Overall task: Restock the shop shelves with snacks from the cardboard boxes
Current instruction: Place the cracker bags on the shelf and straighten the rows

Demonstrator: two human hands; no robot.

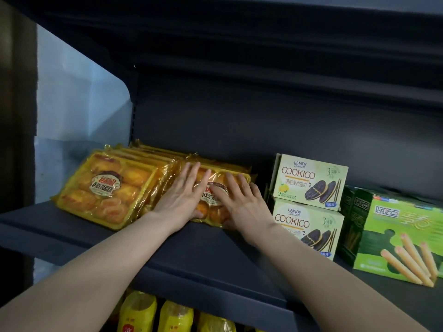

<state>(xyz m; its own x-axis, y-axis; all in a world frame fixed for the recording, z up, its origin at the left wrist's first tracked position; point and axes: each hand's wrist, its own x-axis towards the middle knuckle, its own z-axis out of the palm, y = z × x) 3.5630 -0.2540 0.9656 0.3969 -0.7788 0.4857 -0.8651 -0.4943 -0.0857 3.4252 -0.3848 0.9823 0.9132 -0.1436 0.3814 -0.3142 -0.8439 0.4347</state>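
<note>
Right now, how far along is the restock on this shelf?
Done: a stack of yellow cake packs sits at the left end of the shelf, with two stacked Cookico boxes and a green wafer-roll box further right. In hand: left hand and right hand press flat on a second cake-pack stack, probably squaring it. Left: shelf front is bare; cardboard boxes are out of view, so remaining stock is unknown.
</note>
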